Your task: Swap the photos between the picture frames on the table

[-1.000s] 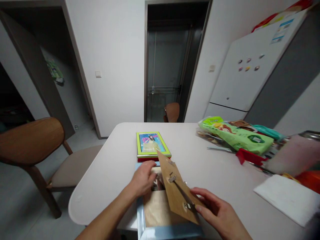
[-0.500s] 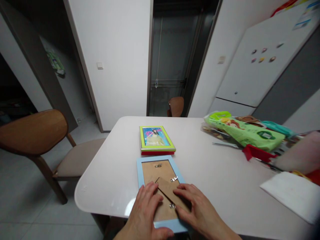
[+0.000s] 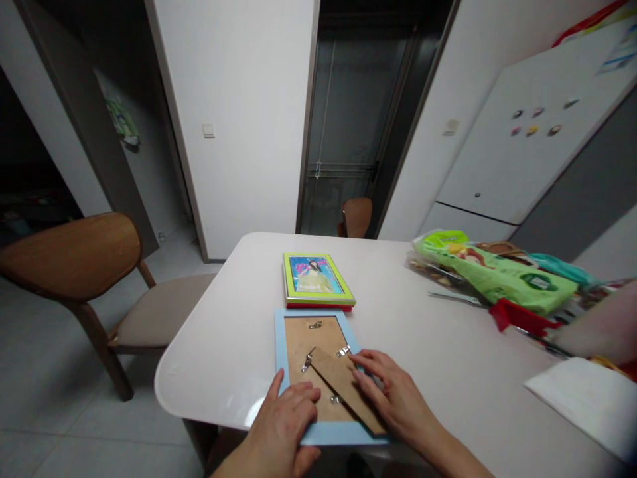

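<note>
Picture frame (image 3: 279, 358), light blue, lying face down on the white table (image 3: 223, 358) near its edge, backing board (image 3: 313, 345) upward, metal clips (image 3: 315, 324) exposed. My left hand (image 3: 281, 425) rests flat and open across the lower corner, apparently steadying the frame. My right hand (image 3: 393, 392) lies loosely open, fingertips (image 3: 356, 358) on the brown easel strut (image 3: 343, 382), pressing rather than gripping. Green-framed portrait (image 3: 318, 279) lies just beyond, face up, clear of my hands.
</note>
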Demonstrator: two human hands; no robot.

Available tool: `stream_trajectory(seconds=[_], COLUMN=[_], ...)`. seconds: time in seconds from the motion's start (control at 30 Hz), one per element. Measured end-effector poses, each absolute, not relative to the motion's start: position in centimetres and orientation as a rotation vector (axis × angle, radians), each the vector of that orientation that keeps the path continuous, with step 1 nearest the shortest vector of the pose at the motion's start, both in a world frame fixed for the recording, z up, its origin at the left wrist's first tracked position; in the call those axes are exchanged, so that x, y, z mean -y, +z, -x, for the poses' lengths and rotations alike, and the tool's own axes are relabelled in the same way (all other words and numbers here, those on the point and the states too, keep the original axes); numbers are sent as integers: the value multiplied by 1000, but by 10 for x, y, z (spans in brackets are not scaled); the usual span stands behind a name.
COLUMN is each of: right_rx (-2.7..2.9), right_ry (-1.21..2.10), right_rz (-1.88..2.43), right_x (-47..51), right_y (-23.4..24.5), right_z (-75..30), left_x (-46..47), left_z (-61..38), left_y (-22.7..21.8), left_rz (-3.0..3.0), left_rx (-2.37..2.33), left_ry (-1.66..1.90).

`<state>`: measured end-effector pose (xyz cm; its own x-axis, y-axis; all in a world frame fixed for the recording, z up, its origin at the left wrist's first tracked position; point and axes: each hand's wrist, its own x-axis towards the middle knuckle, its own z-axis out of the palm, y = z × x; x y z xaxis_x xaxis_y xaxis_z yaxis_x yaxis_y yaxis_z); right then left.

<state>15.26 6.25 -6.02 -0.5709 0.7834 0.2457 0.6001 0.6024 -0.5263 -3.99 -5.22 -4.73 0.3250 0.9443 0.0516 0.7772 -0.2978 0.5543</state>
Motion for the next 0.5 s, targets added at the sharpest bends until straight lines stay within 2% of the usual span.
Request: stream_trajectory(seconds=[0.23, 0.5], right_rx=[2533, 2631], right_ry=[298, 244], right_rz=[1148, 1015], right_x=[-99, -105], right_y=[-58, -58], right_z=[-138, -137], left_x=[55, 52], left_z=[44, 41], left_y=[-45, -41], left_rz=[-2138, -2099], left_rx=[-1527, -1546], left_ry=[525, 496])
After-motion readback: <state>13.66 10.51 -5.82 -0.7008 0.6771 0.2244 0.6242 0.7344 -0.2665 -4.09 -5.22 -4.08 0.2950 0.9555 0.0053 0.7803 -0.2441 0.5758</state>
